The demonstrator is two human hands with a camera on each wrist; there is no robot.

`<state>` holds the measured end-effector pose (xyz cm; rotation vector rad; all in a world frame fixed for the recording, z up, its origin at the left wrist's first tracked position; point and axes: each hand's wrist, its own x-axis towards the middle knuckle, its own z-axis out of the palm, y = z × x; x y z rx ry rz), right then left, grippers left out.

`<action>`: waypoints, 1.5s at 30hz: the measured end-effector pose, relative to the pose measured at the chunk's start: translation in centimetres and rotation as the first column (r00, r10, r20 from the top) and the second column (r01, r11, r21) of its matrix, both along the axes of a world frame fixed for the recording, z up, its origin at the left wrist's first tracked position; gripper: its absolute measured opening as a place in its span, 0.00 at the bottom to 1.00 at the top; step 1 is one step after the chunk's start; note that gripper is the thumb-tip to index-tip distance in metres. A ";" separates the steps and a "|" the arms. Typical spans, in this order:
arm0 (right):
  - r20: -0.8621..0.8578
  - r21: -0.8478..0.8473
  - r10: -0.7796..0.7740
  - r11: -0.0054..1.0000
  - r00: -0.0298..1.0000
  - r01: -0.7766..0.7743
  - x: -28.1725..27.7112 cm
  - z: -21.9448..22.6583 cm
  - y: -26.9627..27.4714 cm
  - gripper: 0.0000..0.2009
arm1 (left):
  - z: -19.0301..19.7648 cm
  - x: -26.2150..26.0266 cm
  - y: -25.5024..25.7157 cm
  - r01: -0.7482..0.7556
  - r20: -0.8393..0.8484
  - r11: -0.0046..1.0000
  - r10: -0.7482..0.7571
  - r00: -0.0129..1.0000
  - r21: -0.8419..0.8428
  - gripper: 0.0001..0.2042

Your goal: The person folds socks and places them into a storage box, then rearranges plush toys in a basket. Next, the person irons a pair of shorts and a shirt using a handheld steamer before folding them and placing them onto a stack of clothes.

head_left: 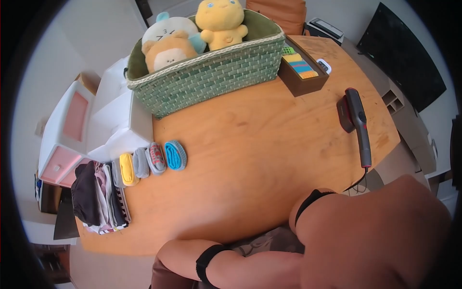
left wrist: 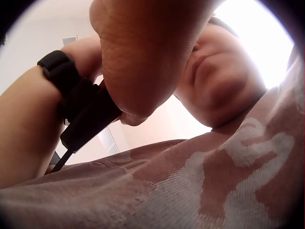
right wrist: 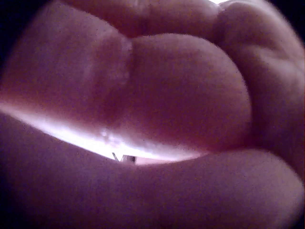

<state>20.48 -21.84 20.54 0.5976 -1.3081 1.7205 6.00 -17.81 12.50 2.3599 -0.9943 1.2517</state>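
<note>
Both hands are up close to the head camera at the lower right, blurred and overlapping. My left hand (head_left: 262,270) extends right from a black wristband (head_left: 207,264). My right hand (head_left: 378,231) fills the corner, with another band (head_left: 313,204) on its wrist. In the left wrist view, a hand's creased underside (left wrist: 143,57) hangs before a person's chin, above a patterned shirt (left wrist: 190,191). A banded arm (left wrist: 28,114) with a black device (left wrist: 90,119) shows beside it. Skin folds (right wrist: 186,90) fill the right wrist view. I cannot tell whether the fingers hold anything.
On the wooden table (head_left: 231,154) stands a green woven basket (head_left: 211,74) of plush toys. Beside it are a brown box (head_left: 303,86) and a corded handheld garment steamer (head_left: 358,125). Rolled socks (head_left: 142,163), folded clothes (head_left: 98,197) and white-pink drawers (head_left: 67,135) line the left.
</note>
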 end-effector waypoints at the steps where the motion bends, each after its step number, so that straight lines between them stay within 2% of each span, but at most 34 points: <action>1: -0.002 0.005 0.020 1.000 1.000 -0.020 -0.1 0.1 0.2 0.07 | 0.1 -0.3 0.2 -0.006 0.002 1.000 0.006 1.000 -0.002 0.12; 13: -0.056 0.115 0.298 0.950 0.953 -0.291 -3.9 1.2 4.3 0.08 | 1.6 -4.0 2.3 -0.123 -0.020 0.992 0.123 0.992 0.019 0.12; 14: -0.252 0.096 0.090 0.993 0.964 -0.067 -5.6 1.2 4.4 0.10 | 2.5 -4.1 1.9 -0.133 -0.013 0.991 0.133 0.991 0.027 0.12; 15: -0.431 0.032 -0.122 0.988 0.894 0.150 -6.7 1.2 4.5 0.14 | 2.7 -4.3 2.1 -0.147 -0.006 0.988 0.148 0.989 0.041 0.12; 16: -0.429 0.048 -0.102 0.990 0.898 0.135 -6.7 1.2 4.4 0.14 | 2.9 -4.4 2.3 -0.168 -0.006 0.984 0.169 0.986 0.065 0.13; 18: -0.381 0.015 -0.300 0.944 0.875 0.331 -6.2 1.1 4.4 0.15 | 3.3 -4.7 2.5 -0.208 -0.002 0.971 0.210 0.978 0.114 0.14; 21: -0.383 0.085 -0.299 0.931 0.874 0.356 -6.4 1.1 4.7 0.12 | 4.0 -4.8 2.9 -0.254 0.027 0.949 0.254 0.967 0.189 0.15; 23: -0.420 0.108 -0.294 0.923 0.859 0.368 -6.7 1.2 5.0 0.11 | 4.3 -4.6 3.2 -0.163 0.074 0.980 0.156 0.985 0.110 0.10; 24: -0.459 0.100 -0.301 0.917 0.836 0.385 -6.9 1.2 5.1 0.10 | 4.5 -4.7 3.5 -0.174 0.093 0.976 0.162 0.982 0.134 0.10; 27: -0.477 0.103 -0.348 0.890 0.807 0.444 -6.7 0.8 4.8 0.07 | 5.1 -5.6 4.1 -0.215 0.105 0.965 0.201 0.974 0.152 0.10; 28: -0.478 0.078 -0.390 0.874 0.787 0.480 -6.6 0.7 4.8 0.06 | 5.2 -6.1 4.3 -0.271 0.066 0.951 0.264 0.962 0.149 0.10; 29: -0.478 0.100 -0.368 0.879 0.797 0.466 -6.3 0.7 4.9 0.06 | 5.2 -6.4 4.5 -0.327 0.027 0.933 0.326 0.945 0.148 0.10; 30: -0.436 0.112 -0.402 0.864 0.805 0.491 -5.9 0.6 4.9 0.06 | 4.9 -6.7 4.8 -0.340 0.041 0.926 0.337 0.940 0.165 0.10; 32: -0.397 0.149 -0.428 0.843 0.812 0.517 -4.8 0.3 5.6 0.06 | 4.3 -6.8 5.6 -0.374 0.019 0.922 0.374 0.927 0.094 0.19; 34: -0.289 0.319 -0.341 0.847 0.894 0.426 -3.8 0.0 6.6 0.10 | 4.4 -7.2 6.4 -0.418 -0.009 0.900 0.423 0.906 0.125 0.16; 39: -0.237 0.304 -0.447 0.809 0.862 0.503 -4.1 -0.4 6.7 0.11 | 3.6 -8.9 9.3 -0.514 -0.086 0.850 0.524 0.848 0.112 0.15; 41: -0.233 0.279 -0.489 0.794 0.840 0.540 -4.5 -0.7 6.5 0.11 | 2.7 -10.0 10.2 -0.694 -0.281 0.719 0.662 0.695 -0.024 0.17; 42: -0.230 0.243 -0.535 0.778 0.813 0.580 -4.7 -0.7 6.5 0.11 | 2.3 -10.7 11.2 -0.699 -0.272 0.715 0.668 0.693 -0.023 0.17; 44: -0.251 0.249 -0.526 0.776 0.813 0.579 -5.0 -0.9 6.6 0.11 | 1.2 -12.2 13.4 -0.807 -0.372 0.590 0.748 0.549 -0.004 0.21; 45: -0.152 0.143 -0.632 0.747 0.760 0.650 -4.8 -1.9 6.4 0.12 | 0.6 -12.9 14.6 -0.809 -0.369 0.587 0.751 0.547 -0.004 0.21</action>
